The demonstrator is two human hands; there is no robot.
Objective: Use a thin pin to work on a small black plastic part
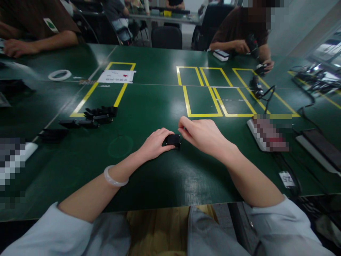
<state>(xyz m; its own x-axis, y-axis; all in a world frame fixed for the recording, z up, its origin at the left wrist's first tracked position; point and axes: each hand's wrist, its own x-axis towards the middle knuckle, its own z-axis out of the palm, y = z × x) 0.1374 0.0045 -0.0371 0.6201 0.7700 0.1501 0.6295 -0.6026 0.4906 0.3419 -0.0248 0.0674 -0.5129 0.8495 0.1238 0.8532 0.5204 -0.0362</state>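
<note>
Left hand (154, 142), near the centre of the frame: thumb and fingers closed around the left part of 1 small black box-shaped part (173, 139). The part sits just below frame centre, low over the dark green smooth tabletop (149, 177); cannot tell whether it touches the surface.

Right hand (205, 131), right of centre: fingers curled, thumb and index tip brought together just beside the part's right end. Cannot tell whether anything thin is pinched there. 1 pale translucent ring-shaped bracelet (114, 176) on the left wrist; light blue-grey sleeves on 2 arms.

Left of centre: a loose pile of small black box-shaped pieces (99, 117), partly over the lower end of a yellow tape outline (90, 94). Across that outline's upper half, 1 white printed paper sheet (115, 76). Upper left: 1 white ring-shaped roll of tape (60, 75) lying flat.

Upper right of centre: further yellow tape rectangles (218, 103) marked on the table. Right side: 1 white-sided slab-shaped device (257, 137), top blurred; below it, 1 white label (287, 179) by a dark cable.

Upper right corner: a co-worker in a brown top grips 1 dark handheld tool (252, 45).
</note>
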